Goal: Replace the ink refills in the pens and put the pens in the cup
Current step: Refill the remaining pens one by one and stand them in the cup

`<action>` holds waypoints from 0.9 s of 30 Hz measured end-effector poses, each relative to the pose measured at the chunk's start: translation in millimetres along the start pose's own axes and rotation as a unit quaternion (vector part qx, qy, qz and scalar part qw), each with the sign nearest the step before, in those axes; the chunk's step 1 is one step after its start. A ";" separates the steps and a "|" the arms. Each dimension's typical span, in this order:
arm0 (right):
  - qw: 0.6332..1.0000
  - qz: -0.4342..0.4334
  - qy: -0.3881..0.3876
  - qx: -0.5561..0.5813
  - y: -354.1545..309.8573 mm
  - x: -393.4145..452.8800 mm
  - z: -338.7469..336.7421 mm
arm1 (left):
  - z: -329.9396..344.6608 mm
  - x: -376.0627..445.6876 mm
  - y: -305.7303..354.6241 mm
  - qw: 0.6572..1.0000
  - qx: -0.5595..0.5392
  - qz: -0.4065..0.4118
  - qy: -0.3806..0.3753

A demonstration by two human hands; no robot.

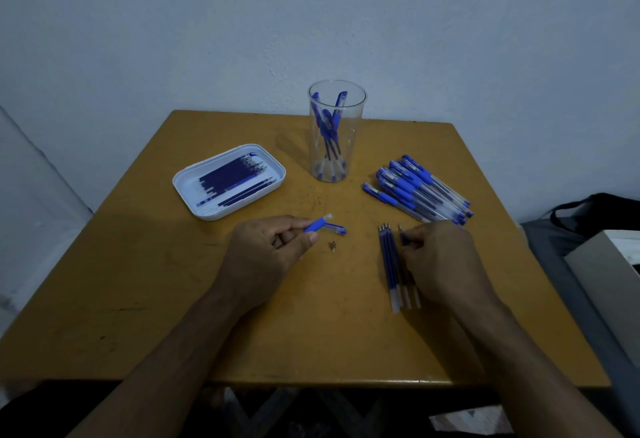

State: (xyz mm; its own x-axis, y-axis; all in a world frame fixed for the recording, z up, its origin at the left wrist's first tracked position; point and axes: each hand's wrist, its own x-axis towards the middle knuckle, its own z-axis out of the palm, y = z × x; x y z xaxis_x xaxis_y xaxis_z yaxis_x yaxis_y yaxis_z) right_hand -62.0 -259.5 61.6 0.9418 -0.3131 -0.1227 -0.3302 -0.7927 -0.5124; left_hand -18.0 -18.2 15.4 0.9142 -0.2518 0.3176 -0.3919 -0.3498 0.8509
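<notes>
Now my two hands are low over the yellow-brown tabletop [173, 299], which stands against a pale wall. At the back, near the far edge, a tall clear cup [336, 132] stands upright with a few blue pens inside. Left of it lies a white tray [187, 191] with dark new refills [232, 177] in it. Right of the cup is a pile of blue pens [419, 189], just past my right hand.

My left hand [266, 257] is curled around a pen barrel [317, 225], pinching it at its blue grip with the open end pointing away from me. A blue pen cap [336, 229] lies just beside it, and a tiny metal tip [332, 247] sits on the wood between my hands.

My right hand [440, 261] pinches one refill [403, 238] and rests beside a row of old refills [391, 264] lying side by side. Bare wood stretches from my hands to the near edge and off to the left.
</notes>
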 end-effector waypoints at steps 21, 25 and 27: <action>1.000 -0.019 -0.002 -0.005 1.4 -1.5 3.1 | 0.5 0.4 -1.7 1.000 0.011 0.000 0.000; 1.000 -0.024 0.001 -0.005 3.3 0.1 4.1 | 0.5 0.5 -1.5 1.000 0.007 -0.001 -0.002; 1.000 -0.020 -0.002 0.002 3.4 0.7 4.1 | 0.2 0.3 -0.8 1.000 0.011 0.007 -0.004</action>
State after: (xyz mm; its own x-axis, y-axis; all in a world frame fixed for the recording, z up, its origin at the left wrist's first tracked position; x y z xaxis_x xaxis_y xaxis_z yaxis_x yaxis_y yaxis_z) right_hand -62.3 -260.3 56.3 0.9545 -0.2787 -0.1059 -0.2920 -0.8025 -0.5204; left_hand -17.4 -18.1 14.8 0.9075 -0.2640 0.3268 -0.4078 -0.3664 0.8363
